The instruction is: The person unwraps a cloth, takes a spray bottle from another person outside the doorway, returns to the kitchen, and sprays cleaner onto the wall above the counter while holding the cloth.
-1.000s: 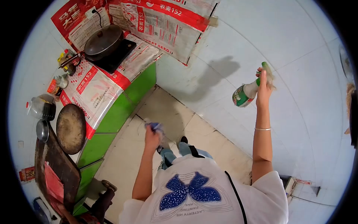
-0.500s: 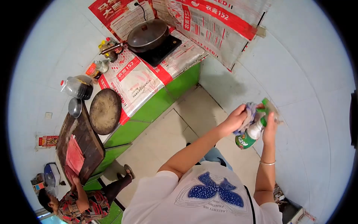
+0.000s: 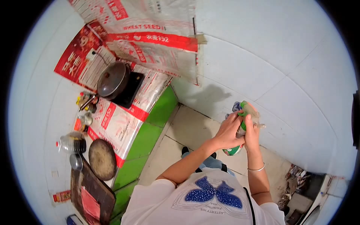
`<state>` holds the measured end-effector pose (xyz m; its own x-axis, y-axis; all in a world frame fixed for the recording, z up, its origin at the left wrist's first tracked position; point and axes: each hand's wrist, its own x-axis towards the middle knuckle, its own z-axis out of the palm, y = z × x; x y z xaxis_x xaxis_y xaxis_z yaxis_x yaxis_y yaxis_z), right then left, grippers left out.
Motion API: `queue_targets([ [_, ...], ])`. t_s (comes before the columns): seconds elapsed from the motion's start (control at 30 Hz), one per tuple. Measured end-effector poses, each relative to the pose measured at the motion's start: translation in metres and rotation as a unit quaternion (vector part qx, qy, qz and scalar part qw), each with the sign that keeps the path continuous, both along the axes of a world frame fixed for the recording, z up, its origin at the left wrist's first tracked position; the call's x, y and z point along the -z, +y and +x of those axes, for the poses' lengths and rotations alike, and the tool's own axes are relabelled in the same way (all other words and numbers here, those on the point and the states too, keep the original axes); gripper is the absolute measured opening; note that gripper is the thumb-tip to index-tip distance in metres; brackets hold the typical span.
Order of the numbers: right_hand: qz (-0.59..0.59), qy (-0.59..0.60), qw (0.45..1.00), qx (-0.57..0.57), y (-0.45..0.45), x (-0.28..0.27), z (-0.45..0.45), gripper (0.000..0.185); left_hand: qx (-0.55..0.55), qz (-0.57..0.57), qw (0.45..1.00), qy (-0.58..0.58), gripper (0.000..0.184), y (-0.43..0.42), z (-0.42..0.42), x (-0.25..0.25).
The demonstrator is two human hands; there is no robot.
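Note:
A spray bottle [image 3: 233,150] with a green trigger head and a green label is held up before my body, tilted. My right hand [image 3: 252,132] wraps around its upper part, just under the trigger head. My left hand [image 3: 229,132] is closed and pressed against the bottle's neck from the other side. A crumpled blue-and-white cloth [image 3: 236,107] pokes out past my left fingers; most of it is hidden behind the hand and bottle. Both hands are close together, nearly touching.
To the left, a green-fronted counter [image 3: 144,141] carries a lidded pan [image 3: 113,80] on a black cooktop [image 3: 129,90], a round board [image 3: 102,159] and a large oil jug [image 3: 71,143]. A pale wall [image 3: 300,108] rises at the right. Clutter [image 3: 296,183] lies low at the right.
The view has turned, shifting the counter down and left. My left hand has moved from the cloth side onto the bottle's neck. The co-worker at lower left has gone out of view.

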<state>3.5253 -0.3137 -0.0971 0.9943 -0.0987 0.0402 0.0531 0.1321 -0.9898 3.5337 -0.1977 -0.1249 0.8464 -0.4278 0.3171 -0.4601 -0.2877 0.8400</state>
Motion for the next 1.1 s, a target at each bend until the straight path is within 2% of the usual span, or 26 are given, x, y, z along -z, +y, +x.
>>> queue_targets([
  [0.07, 0.026, 0.022, 0.999, 0.01, -0.003, 0.002, 0.005, 0.056, 0.018, 0.016, 1.0, -0.015, 0.069, 0.0, 0.014, 0.002],
  [0.13, -0.069, -0.099, 0.99, -0.074, -0.005, 0.002, 0.009, 0.062, 0.043, 0.029, 0.998, -0.032, 0.064, 0.002, 0.026, 0.002],
  [0.2, -0.07, -0.111, 0.99, -0.056, -0.002, 0.005, 0.012, 0.061, 0.038, -0.111, 0.992, -0.035, 0.051, 0.007, 0.034, -0.005],
  [0.23, -0.07, -0.125, 0.988, -0.057, -0.002, 0.007, 0.01, 0.062, 0.071, -0.117, 0.99, -0.027, 0.051, 0.01, 0.035, -0.003],
  [0.27, -0.05, -0.074, 0.995, -0.041, -0.003, 0.011, 0.01, 0.061, 0.091, -0.219, 0.962, 0.136, 0.045, 0.014, 0.038, 0.002],
  [0.3, -0.027, -0.024, 0.999, -0.023, -0.002, 0.018, 0.011, 0.061, 0.107, -0.303, 0.898, 0.3, 0.04, 0.018, 0.042, 0.005],
  [0.33, 0.001, 0.007, 1.0, -0.019, 0.002, 0.029, 0.013, 0.058, 0.136, -0.31, 0.887, 0.314, 0.039, 0.02, 0.047, 0.004],
  [0.37, -0.025, 0.007, 0.999, 0.029, 0.009, 0.036, 0.016, 0.053, 0.162, -0.316, 0.875, 0.329, 0.039, 0.021, 0.052, 0.003],
  [0.43, -0.2, -0.026, 0.974, 0.102, 0.01, 0.039, 0.019, 0.046, 0.199, -0.255, 0.899, 0.296, 0.035, 0.023, 0.063, -0.006],
  [0.47, -0.204, -0.017, 0.97, 0.131, 0.009, 0.031, 0.017, 0.046, 0.2, -0.191, 0.929, 0.247, 0.032, 0.026, 0.071, 0.009],
  [0.5, -0.278, 0.012, 0.945, 0.174, 0.009, 0.02, 0.012, 0.044, 0.199, -0.127, 0.952, 0.194, 0.029, 0.027, 0.078, 0.025],
  [0.53, -0.348, 0.045, 0.912, 0.213, 0.009, 0.014, 0.004, 0.042, 0.182, -0.162, 0.93, 0.276, 0.028, 0.029, 0.075, 0.009],
  [0.57, -0.348, 0.058, 0.905, 0.237, 0.009, 0.028, -0.007, 0.042, 0.16, -0.19, 0.9, 0.358, 0.026, 0.033, 0.07, -0.015],
  [0.63, -0.201, 0.105, 0.939, 0.258, 0.006, 0.066, -0.022, 0.044, 0.186, -0.178, 0.901, 0.35, 0.025, 0.042, 0.074, -0.021],
  [0.67, -0.134, 0.217, 0.947, 0.194, 0.013, 0.06, -0.034, 0.052, 0.207, -0.176, 0.901, 0.338, 0.025, 0.044, 0.075, -0.025],
  [0.73, 0.049, 0.233, 0.957, 0.168, 0.03, 0.112, -0.047, 0.062, 0.246, -0.171, 0.895, 0.33, 0.025, 0.041, 0.076, -0.024],
  [0.77, 0.032, 0.191, 0.963, 0.187, 0.047, 0.087, -0.05, 0.073, 0.237, -0.188, 0.899, 0.316, 0.029, 0.038, 0.075, -0.017],
  [0.83, 0.188, 0.191, 0.936, 0.229, 0.063, 0.082, -0.057, 0.08, 0.247, -0.204, 0.895, 0.309, 0.034, 0.033, 0.073, -0.012],
  [0.9, 0.303, 0.244, 0.906, 0.166, 0.064, 0.101, -0.063, 0.085, 0.267, -0.199, 0.898, 0.288, 0.055, 0.037, 0.073, -0.013],
  [0.93, 0.361, 0.249, 0.891, 0.119, 0.068, 0.108, -0.068, 0.088, 0.268, -0.201, 0.896, 0.293, 0.06, 0.037, 0.072, -0.006],
  [0.97, 0.327, 0.277, 0.899, 0.089, 0.07, 0.102, -0.073, 0.087, 0.269, -0.204, 0.893, 0.297, 0.064, 0.035, 0.07, 0.002],
  [1.0, 0.239, 0.251, 0.932, 0.105, 0.077, 0.097, -0.076, 0.082, 0.258, -0.195, 0.901, 0.29, 0.065, 0.033, 0.066, 0.003],
  [1.03, 0.25, 0.249, 0.93, 0.103, 0.079, 0.08, -0.08, 0.074, 0.247, -0.187, 0.907, 0.285, 0.065, 0.032, 0.062, 0.003],
  [1.07, 0.308, 0.228, 0.918, 0.102, 0.081, 0.082, -0.083, 0.073, 0.261, -0.176, 0.907, 0.28, 0.06, 0.032, 0.062, 0.001],
  [1.1, 0.312, 0.215, 0.918, 0.112, 0.082, 0.083, -0.082, 0.07, 0.272, -0.167, 0.908, 0.272, 0.055, 0.031, 0.064, 0.001],
])
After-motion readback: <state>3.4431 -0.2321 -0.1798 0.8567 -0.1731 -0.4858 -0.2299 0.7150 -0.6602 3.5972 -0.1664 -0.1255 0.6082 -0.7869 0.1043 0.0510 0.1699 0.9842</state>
